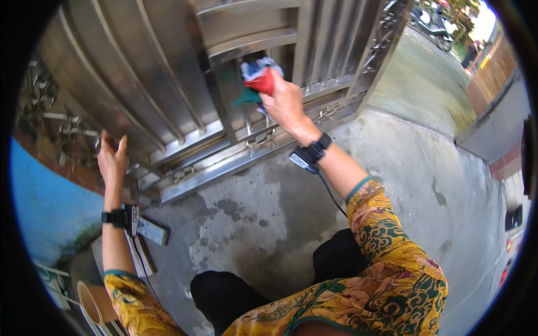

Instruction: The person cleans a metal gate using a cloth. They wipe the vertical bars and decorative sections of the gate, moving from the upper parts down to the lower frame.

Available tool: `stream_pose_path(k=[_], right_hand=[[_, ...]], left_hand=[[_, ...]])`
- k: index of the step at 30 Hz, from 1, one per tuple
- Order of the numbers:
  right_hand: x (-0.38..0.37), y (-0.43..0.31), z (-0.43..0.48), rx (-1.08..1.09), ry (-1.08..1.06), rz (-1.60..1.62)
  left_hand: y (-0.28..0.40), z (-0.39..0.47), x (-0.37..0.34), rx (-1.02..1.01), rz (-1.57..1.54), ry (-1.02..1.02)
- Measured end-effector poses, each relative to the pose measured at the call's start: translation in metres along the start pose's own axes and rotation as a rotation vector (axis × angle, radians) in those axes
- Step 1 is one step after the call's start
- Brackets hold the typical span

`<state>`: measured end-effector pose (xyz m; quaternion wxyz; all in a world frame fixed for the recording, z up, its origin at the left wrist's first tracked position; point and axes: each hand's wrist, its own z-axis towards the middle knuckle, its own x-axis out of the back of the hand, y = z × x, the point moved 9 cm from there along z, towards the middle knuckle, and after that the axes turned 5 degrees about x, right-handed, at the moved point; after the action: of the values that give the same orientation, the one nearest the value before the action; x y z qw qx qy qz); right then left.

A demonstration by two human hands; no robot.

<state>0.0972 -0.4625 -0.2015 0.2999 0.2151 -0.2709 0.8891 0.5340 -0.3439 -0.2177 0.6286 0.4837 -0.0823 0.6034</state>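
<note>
A stainless steel gate with vertical bars and scroll ornaments fills the upper left and middle of the view. My right hand grips a bunched cloth in red, white, blue and green against the bars near the gate's middle. My left hand is raised at the gate's left side, by the scrollwork, thumb and fingers apart; whether it touches the metal I cannot tell. Each wrist wears a black strap with a small device and a cable.
Wet patches mark the concrete floor. At the lower left are a blue wall, a brown round container and flat blocks. Beyond the gate's right edge are a scooter, a distant person and a grey panel.
</note>
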Motion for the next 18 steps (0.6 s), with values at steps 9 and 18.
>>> stream_pose_path(k=[9, 18], right_hand=[[-0.048, -0.004, 0.013, 0.079, -0.128, -0.280], [-0.116, 0.047, -0.092, -0.166, -0.595, -0.192]], left_hand=[[0.011, -0.006, -0.002, 0.028, -0.185, -0.019], [0.015, -0.006, 0.001, 0.014, -0.127, -0.022]])
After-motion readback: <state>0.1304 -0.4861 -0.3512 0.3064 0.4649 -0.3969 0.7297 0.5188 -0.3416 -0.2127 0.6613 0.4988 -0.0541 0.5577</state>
